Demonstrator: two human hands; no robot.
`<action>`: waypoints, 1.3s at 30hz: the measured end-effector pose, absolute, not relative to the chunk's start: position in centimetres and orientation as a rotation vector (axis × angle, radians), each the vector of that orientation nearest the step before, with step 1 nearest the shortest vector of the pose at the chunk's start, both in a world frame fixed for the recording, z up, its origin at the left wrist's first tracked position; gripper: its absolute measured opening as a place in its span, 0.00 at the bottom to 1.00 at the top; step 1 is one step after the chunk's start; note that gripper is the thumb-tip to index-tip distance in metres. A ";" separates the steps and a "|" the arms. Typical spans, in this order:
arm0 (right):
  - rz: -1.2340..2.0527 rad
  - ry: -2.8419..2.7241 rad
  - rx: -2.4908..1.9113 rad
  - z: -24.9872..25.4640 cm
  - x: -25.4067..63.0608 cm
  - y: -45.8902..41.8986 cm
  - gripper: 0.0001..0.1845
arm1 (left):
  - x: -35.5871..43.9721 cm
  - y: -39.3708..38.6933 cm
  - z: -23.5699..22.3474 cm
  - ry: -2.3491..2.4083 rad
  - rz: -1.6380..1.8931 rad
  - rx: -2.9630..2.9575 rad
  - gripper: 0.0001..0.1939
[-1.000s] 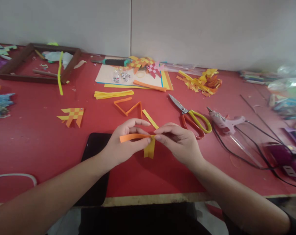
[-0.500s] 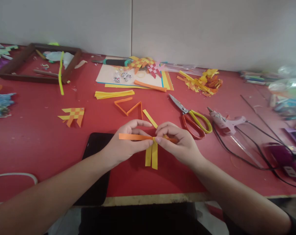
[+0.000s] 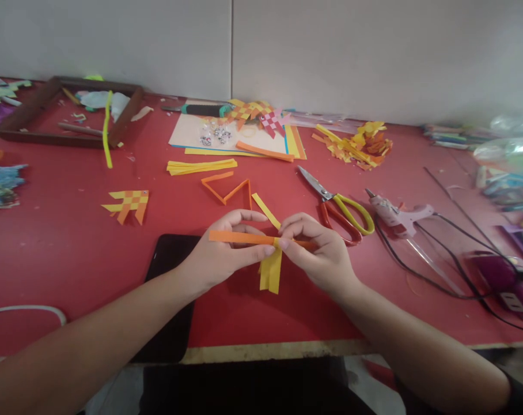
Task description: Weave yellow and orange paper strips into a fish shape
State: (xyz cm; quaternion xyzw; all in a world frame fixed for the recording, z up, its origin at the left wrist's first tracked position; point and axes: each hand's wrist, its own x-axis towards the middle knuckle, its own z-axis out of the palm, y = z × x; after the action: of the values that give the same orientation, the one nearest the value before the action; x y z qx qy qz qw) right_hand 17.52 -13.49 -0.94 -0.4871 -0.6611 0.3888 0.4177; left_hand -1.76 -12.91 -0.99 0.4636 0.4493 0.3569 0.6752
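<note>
An orange paper strip (image 3: 239, 237) runs crosswise between my hands, with a yellow paper strip (image 3: 270, 274) looped over it and its ends hanging down. My left hand (image 3: 227, 248) pinches the strips just left of the crossing, thumb in front. From the other side my right hand (image 3: 317, 248) pinches at the crossing, and the orange strip passes behind its thumb. Beyond my fingers another yellow strip (image 3: 265, 208) lies slanted on the table, and a zigzag-folded orange strip (image 3: 224, 199) rests behind it.
Scissors (image 3: 326, 199) and a glue gun (image 3: 397, 216) with its cord lie to the right. A black phone (image 3: 170, 305) is under my left forearm. A woven paper fish (image 3: 132, 203) sits left. Farther back are yellow strips (image 3: 201, 167), paper sheets (image 3: 188, 129), paper scraps (image 3: 360, 147) and a wooden frame (image 3: 49, 136).
The orange strip now extends to the right behind my right thumb as well. My hands have shifted slightly right, and the yellow ends spread apart, then came back together.
</note>
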 end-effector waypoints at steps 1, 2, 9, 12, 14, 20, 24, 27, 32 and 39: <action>0.966 -1.659 -1.220 -0.9 17.5 -13.5 0.07 | -1.8 -12.9 -1.0 1.007 0.797 1.067 0.24; 0.959 -1.659 -1.217 -0.9 17.5 -13.6 0.07 | -1.8 -13.0 -1.0 1.009 0.793 1.094 0.24; 1.035 -1.661 -1.175 -1.2 17.4 -13.7 0.05 | -1.5 -13.1 -0.8 1.064 0.777 1.099 0.17; 1.117 -1.662 -1.153 -1.1 17.4 -13.6 0.05 | -1.4 -13.1 -0.7 1.036 0.795 1.083 0.16; 1.131 -1.669 -1.157 -1.1 17.5 -13.6 0.05 | -1.4 -13.1 -0.7 1.003 0.798 1.065 0.16; 1.116 -1.656 -1.164 -0.9 17.5 -13.5 0.03 | -1.6 -13.2 -1.0 0.983 0.786 1.100 0.15; 1.100 -1.563 -1.226 -1.1 17.7 -13.4 0.06 | -1.5 -13.1 -1.1 1.018 0.846 1.213 0.17; 1.100 -1.433 -1.270 -1.6 17.9 -13.2 0.09 | -1.4 -13.3 -1.0 1.067 1.000 1.181 0.16; 1.163 -1.256 -1.281 -2.3 18.1 -13.0 0.11 | -1.8 -14.2 -0.6 1.209 1.462 1.600 0.11; 1.070 -1.455 -1.243 -1.1 17.6 -13.4 0.09 | -1.7 -14.0 -0.7 1.191 1.125 2.078 0.03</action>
State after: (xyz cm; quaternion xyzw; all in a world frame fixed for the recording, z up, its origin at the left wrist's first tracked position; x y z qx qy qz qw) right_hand 17.58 -13.41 -1.11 -0.5042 -0.5902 0.4340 0.4573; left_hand -1.74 -13.98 -0.73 0.7614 0.4363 0.4120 0.2453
